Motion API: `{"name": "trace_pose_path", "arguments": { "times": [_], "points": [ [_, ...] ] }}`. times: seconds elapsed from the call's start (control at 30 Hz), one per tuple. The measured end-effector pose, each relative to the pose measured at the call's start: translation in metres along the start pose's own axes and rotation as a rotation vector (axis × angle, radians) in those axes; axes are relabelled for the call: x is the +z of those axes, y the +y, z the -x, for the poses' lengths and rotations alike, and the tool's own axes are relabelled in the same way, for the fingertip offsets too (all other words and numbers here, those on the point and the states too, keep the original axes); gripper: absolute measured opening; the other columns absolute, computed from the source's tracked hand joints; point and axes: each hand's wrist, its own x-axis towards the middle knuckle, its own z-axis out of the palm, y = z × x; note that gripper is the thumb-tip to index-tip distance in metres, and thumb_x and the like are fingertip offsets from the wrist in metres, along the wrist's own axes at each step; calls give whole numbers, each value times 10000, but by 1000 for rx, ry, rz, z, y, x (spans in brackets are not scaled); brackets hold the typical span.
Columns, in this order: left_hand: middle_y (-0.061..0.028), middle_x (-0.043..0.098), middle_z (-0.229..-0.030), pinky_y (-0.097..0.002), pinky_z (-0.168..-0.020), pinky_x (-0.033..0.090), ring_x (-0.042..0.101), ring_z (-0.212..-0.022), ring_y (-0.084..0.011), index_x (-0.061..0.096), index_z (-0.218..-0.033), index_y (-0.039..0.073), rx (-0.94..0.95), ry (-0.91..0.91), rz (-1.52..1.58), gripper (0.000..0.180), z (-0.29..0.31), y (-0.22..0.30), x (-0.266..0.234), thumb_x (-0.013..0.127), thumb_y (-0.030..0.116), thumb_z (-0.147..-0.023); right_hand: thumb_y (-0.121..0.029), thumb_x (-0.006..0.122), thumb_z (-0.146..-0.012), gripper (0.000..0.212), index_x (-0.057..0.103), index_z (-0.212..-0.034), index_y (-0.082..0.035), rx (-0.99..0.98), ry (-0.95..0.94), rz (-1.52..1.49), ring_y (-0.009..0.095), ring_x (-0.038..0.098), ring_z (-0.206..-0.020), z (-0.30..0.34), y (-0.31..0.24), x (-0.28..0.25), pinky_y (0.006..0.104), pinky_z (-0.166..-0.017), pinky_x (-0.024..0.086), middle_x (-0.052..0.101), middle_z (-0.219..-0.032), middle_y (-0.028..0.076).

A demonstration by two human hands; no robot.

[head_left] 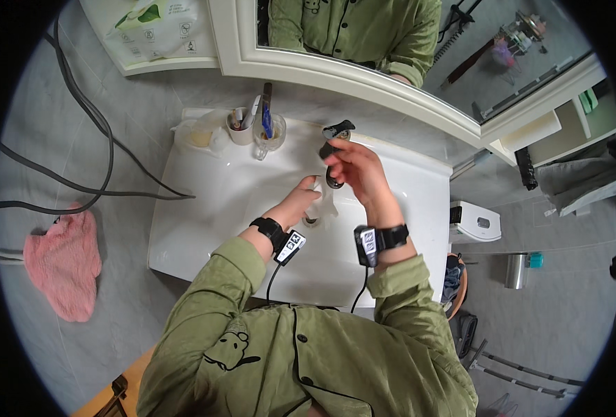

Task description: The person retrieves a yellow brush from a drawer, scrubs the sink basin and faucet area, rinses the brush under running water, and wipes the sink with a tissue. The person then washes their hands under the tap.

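Observation:
A black faucet [334, 177] stands at the back of the white washbasin [211, 229], its lever [339, 129] above the spout. My right hand [360, 170] is raised in front of the faucet, fingers loosely bent and apart, overlapping its dark body. Blur hides whether they touch it. Below and to the left, my left hand [297, 201] reaches over the bowl beside the spout. Its thumb and fingers close around something whitish, mostly hidden. A pale, translucent smear shows next to it above the drain [311, 222].
Along the basin's back edge are a white cup [240, 128] with brushes, a clear glass mug [272, 135] and a filmy plastic bag [200, 132]. A mirror cabinet [391, 97] overhangs the back. Black cables [100, 125] hang at left near a pink towel [65, 264].

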Motion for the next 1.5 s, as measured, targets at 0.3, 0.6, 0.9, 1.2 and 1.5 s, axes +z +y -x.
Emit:
{"name": "trace_pose_path", "arguments": {
  "times": [0.3, 0.6, 0.9, 1.2, 1.5],
  "points": [
    [-73, 633, -934, -325, -692, 506, 615, -839, -173, 550, -1098, 32, 103, 21, -209, 227, -31, -2, 39, 509, 164, -917, -217, 499, -869, 306, 527, -1170, -170, 275, 543, 71, 153, 546, -932, 39, 110, -64, 301, -765, 433, 573, -1093, 18],
    [-76, 640, -889, -304, -726, 476, 605, -807, -171, 596, -1001, 6, 353, 88, -343, 214, -44, -18, 24, 511, 181, -914, -227, 415, -972, 256, 459, -1159, -58, 236, 144, -358, 246, 604, -833, 33, 111, -45, 398, -623, 544, 572, -1068, 112],
    [-139, 641, -735, -353, -661, 490, 624, -673, -268, 629, -869, 4, 395, 436, -629, 294, -17, -22, 5, 603, 296, -853, -162, 470, -940, 196, 502, -1070, -18, 183, 429, -88, 230, 618, -817, 16, 143, -73, 391, -713, 533, 606, -984, 102],
    [-92, 507, -1218, -491, -855, 467, 508, -1110, -271, 459, -1221, 83, -57, 164, -232, 606, 9, -15, 10, 428, 592, -894, -276, 479, -953, 257, 461, -1100, -67, 213, 288, -274, 229, 592, -922, 33, 115, -59, 408, -717, 514, 581, -1053, 78],
    [-82, 421, -1351, -625, -982, 298, 416, -1215, -358, 308, -1372, 170, -156, -163, 378, 588, 1, -21, 29, 327, 563, -935, -139, 471, -920, 217, 498, -1122, -66, 164, 160, -286, 201, 594, -948, 47, 96, -71, 351, -802, 501, 594, -1059, 60]
  ]
}}
